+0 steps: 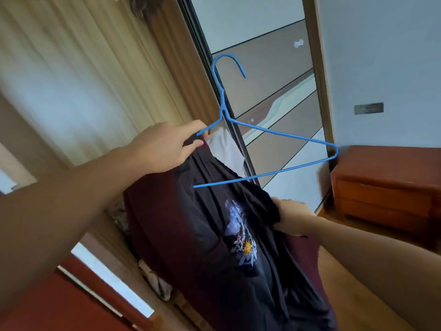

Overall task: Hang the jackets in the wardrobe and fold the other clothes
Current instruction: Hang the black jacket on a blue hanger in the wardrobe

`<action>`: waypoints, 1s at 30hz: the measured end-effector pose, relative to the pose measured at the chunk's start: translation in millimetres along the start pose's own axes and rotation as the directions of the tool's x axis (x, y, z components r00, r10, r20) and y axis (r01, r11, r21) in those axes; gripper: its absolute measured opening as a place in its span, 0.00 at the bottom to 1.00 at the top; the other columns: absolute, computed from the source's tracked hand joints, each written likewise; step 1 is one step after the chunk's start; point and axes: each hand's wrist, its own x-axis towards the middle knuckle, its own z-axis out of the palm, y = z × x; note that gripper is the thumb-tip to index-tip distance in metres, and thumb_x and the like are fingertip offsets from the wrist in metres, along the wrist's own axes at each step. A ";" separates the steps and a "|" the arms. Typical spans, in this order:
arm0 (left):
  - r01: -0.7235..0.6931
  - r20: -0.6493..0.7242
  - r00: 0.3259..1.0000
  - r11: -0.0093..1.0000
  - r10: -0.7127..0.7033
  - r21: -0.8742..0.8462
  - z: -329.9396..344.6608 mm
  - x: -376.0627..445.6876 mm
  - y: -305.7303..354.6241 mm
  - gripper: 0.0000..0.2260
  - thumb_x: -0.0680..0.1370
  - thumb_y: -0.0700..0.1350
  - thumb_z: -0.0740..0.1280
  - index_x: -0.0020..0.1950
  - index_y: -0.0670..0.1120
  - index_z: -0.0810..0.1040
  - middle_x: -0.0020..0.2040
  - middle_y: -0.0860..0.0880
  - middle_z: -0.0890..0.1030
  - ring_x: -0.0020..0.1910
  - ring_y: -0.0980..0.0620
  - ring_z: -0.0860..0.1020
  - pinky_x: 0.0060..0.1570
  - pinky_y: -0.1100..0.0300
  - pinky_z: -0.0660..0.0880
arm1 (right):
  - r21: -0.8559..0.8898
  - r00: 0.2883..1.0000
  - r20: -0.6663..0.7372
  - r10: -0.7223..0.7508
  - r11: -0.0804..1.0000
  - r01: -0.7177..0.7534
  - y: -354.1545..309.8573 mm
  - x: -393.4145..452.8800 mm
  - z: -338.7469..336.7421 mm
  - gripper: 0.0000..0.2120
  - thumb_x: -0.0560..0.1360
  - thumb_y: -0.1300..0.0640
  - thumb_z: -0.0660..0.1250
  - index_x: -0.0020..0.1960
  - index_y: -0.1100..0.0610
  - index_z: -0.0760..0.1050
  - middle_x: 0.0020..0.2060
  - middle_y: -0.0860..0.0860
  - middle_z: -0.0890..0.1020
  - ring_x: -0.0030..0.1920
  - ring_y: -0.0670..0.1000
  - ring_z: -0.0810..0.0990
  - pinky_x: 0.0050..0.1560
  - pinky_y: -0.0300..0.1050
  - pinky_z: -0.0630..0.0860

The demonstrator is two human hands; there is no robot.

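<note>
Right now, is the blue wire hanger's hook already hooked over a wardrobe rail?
No, the blue wire hanger hangs free in the air, its hook touching nothing, gripped by the left hand.

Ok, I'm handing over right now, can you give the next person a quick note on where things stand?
Left hand: fingers shut on one shoulder of the blue hanger and the dark garment.
Right hand: gripping the garment's edge lower down.
Hanger's other shoulder sticks out bare, so the garment is only half on.
Left: seat it fully, then hang it. I can't see any other clothes from here.
</note>
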 end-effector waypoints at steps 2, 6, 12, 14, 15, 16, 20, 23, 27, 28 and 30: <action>0.017 -0.005 1.000 1.000 -0.016 0.018 -0.7 -19.9 -13.7 0.08 0.80 0.52 0.62 0.57 0.53 0.72 0.26 0.53 0.69 0.29 0.44 0.72 0.32 0.51 0.72 | -0.022 0.999 -0.009 -0.039 0.999 0.039 8.4 11.3 -18.0 0.18 0.68 0.48 0.65 0.58 0.45 0.70 0.53 0.50 0.81 0.55 0.56 0.78 0.48 0.48 0.73; 0.044 -0.045 0.998 0.997 -0.041 0.070 9.2 -59.0 -34.3 0.13 0.80 0.51 0.62 0.61 0.49 0.74 0.32 0.43 0.79 0.34 0.38 0.77 0.34 0.50 0.74 | -0.175 0.991 -0.109 -0.082 0.983 0.062 31.7 19.8 -70.8 0.13 0.70 0.49 0.64 0.55 0.44 0.73 0.52 0.47 0.80 0.53 0.55 0.79 0.47 0.48 0.76; 0.045 -0.052 0.998 0.986 -0.037 0.163 22.9 -85.4 -42.3 0.11 0.77 0.45 0.68 0.58 0.45 0.79 0.27 0.45 0.75 0.24 0.40 0.73 0.25 0.58 0.66 | -0.258 0.979 -0.147 -0.139 0.961 0.097 19.4 28.4 -137.8 0.02 0.72 0.52 0.64 0.44 0.46 0.74 0.46 0.51 0.81 0.47 0.57 0.78 0.41 0.45 0.72; 0.034 -0.056 0.998 0.983 -0.025 0.179 23.9 -87.0 -38.8 0.10 0.71 0.42 0.74 0.52 0.42 0.81 0.22 0.54 0.57 0.18 0.48 0.56 0.23 0.68 0.54 | -0.316 0.981 -0.142 -0.131 0.945 0.080 9.8 29.9 -156.4 0.09 0.72 0.52 0.64 0.51 0.48 0.78 0.48 0.53 0.81 0.49 0.58 0.78 0.41 0.44 0.70; 0.026 -0.059 0.998 0.984 -0.016 0.179 25.4 -86.9 -38.6 0.11 0.69 0.40 0.76 0.49 0.42 0.82 0.23 0.57 0.52 0.20 0.51 0.50 0.25 0.71 0.51 | -0.346 0.984 -0.134 -0.121 0.936 0.068 4.6 30.9 -165.3 0.11 0.72 0.52 0.63 0.53 0.49 0.78 0.49 0.53 0.81 0.49 0.58 0.78 0.41 0.44 0.70; 0.024 -0.067 0.998 0.983 -0.011 0.183 29.8 -87.1 -40.7 0.11 0.68 0.40 0.77 0.48 0.42 0.81 0.21 0.55 0.54 0.20 0.50 0.50 0.25 0.72 0.52 | -0.378 0.986 -0.126 -0.113 0.924 0.057 -1.3 30.9 -173.5 0.12 0.72 0.51 0.62 0.54 0.49 0.78 0.49 0.54 0.81 0.49 0.58 0.78 0.41 0.45 0.70; 0.070 -0.130 0.991 0.966 -0.038 0.249 57.1 -83.4 -46.4 0.09 0.76 0.46 0.69 0.55 0.46 0.78 0.32 0.45 0.80 0.27 0.40 0.77 0.29 0.59 0.62 | -0.443 0.981 -0.157 -0.117 0.896 0.036 -26.2 29.1 -198.4 0.12 0.71 0.51 0.61 0.51 0.54 0.78 0.50 0.54 0.79 0.49 0.60 0.78 0.40 0.45 0.71; 0.122 -0.180 0.979 0.986 -0.101 0.110 68.5 -77.9 -41.5 0.12 0.79 0.50 0.63 0.63 0.51 0.73 0.42 0.46 0.82 0.39 0.38 0.80 0.33 0.54 0.71 | -0.358 0.979 -0.196 -0.063 0.933 -0.012 -45.5 25.1 -207.7 0.07 0.69 0.58 0.61 0.43 0.57 0.76 0.47 0.58 0.80 0.42 0.60 0.76 0.37 0.43 0.69; 0.123 -0.196 0.974 0.992 -0.118 0.017 77.7 -60.3 -15.4 0.15 0.80 0.51 0.61 0.67 0.56 0.68 0.47 0.47 0.83 0.43 0.38 0.81 0.34 0.52 0.72 | -0.264 0.975 -0.220 -0.025 0.964 -0.035 -77.5 21.1 -210.7 0.07 0.67 0.60 0.60 0.41 0.56 0.76 0.45 0.58 0.80 0.42 0.60 0.76 0.36 0.42 0.70; 0.159 -0.156 0.975 0.987 -0.156 0.010 81.2 -53.7 -7.1 0.14 0.80 0.53 0.58 0.66 0.56 0.68 0.50 0.49 0.82 0.46 0.39 0.80 0.35 0.52 0.71 | -0.256 0.974 -0.224 -0.030 0.966 -0.029 -86.4 20.4 -209.9 0.10 0.67 0.60 0.60 0.45 0.56 0.78 0.46 0.57 0.81 0.44 0.60 0.77 0.39 0.43 0.74; 0.224 -0.077 0.971 0.974 -0.226 -0.040 86.9 -43.9 5.4 0.10 0.81 0.54 0.57 0.61 0.55 0.69 0.51 0.49 0.82 0.49 0.39 0.79 0.38 0.52 0.70 | -0.272 0.973 -0.223 -0.060 0.962 -0.003 -103.7 18.1 -208.8 0.17 0.67 0.59 0.61 0.53 0.56 0.80 0.50 0.57 0.81 0.49 0.60 0.78 0.47 0.48 0.78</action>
